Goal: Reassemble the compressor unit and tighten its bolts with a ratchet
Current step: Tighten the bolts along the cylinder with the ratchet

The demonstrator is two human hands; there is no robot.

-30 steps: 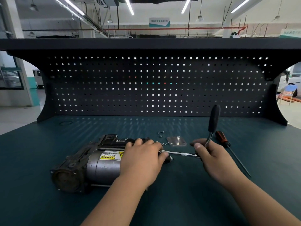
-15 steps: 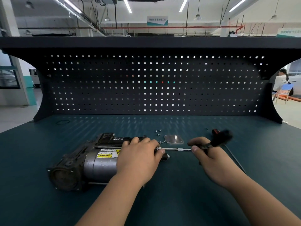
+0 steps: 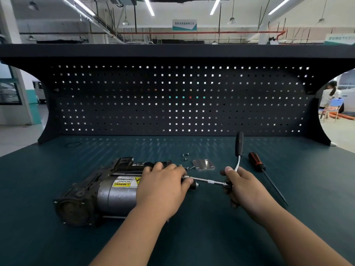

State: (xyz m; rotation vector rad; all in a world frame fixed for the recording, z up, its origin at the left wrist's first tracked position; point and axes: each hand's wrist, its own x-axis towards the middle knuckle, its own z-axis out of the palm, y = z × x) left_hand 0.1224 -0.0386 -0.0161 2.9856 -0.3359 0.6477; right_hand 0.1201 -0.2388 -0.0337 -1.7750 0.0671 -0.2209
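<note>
Whereas it was swung low half a second earlier, the ratchet (image 3: 239, 144) is found upright again, its head gripped by the right hand (image 3: 245, 189), while the compressor (image 3: 115, 194), lying left on the bench (image 3: 57, 237), is clasped by the left hand (image 3: 163, 187); tightening is judged ongoing.

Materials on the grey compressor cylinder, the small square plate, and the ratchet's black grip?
Grey cylindrical compressor housing: likely bare metal, dull sheen with scuffs. Small square plate: bright metal, likely polished, mirror-like glare. Black ratchet grip: probably rubber or plastic, matte look.
</note>
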